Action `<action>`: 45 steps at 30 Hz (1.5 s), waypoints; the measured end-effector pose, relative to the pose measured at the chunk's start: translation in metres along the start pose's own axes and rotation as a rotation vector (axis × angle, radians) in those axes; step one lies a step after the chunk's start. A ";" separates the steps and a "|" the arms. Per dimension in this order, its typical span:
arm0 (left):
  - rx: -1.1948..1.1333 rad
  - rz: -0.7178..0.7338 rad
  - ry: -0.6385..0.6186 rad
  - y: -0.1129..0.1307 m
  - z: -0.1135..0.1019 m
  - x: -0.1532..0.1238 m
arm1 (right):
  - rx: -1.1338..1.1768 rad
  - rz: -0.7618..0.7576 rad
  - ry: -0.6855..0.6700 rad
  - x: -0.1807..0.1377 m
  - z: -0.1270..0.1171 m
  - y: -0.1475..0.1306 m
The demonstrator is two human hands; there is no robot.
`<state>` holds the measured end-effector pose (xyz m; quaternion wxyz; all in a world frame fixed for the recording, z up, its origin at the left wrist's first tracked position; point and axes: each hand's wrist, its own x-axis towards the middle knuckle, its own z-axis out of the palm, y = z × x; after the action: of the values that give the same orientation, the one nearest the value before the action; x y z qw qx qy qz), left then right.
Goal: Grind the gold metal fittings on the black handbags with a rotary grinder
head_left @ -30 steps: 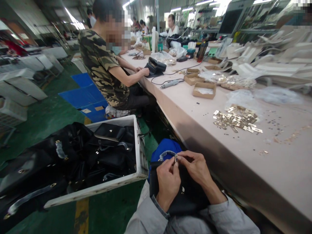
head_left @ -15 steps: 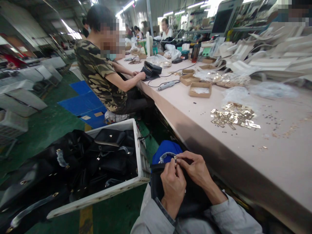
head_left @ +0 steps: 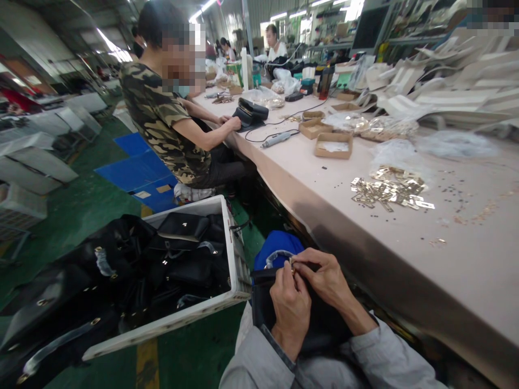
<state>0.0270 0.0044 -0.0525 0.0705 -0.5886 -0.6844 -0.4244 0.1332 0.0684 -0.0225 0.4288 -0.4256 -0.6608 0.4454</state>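
Many black bags [head_left: 186,270], dully glossy, lay in a white plastic crate [head_left: 238,254]. Lap bag [head_left: 261,302] was smooth, black. Left hand [head_left: 290,305] sat closer to right hand [head_left: 326,278] than a second earlier; small shiny metal piece [head_left: 291,264] pinched between both hands' closed fingertips. Flat gold plates [head_left: 389,189] lay heaped rightward.

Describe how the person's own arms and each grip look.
The left sleeve is light grey with a dark cuff edge; the right sleeve is light grey, with no such edge visible. The left grip and right grip are both ungloved.
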 end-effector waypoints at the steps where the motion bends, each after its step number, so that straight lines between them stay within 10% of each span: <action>1: 0.007 0.000 -0.001 0.000 0.000 0.000 | -0.003 -0.005 -0.003 0.000 0.000 0.000; 16: -0.109 -0.052 -0.055 -0.003 -0.006 0.004 | -0.055 -0.064 0.004 0.001 0.005 -0.001; 25: -0.777 -0.621 -0.471 -0.019 -0.034 0.038 | 0.006 0.044 -0.053 0.004 0.002 0.007; 45: -0.835 -0.674 -0.351 -0.031 -0.015 0.031 | 0.019 0.102 -0.061 0.003 0.007 0.009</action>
<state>-0.0153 0.0197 -0.0401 -0.4227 -0.3774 -0.6100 -0.5539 0.1278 0.0717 -0.0323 0.3891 -0.4411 -0.6467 0.4855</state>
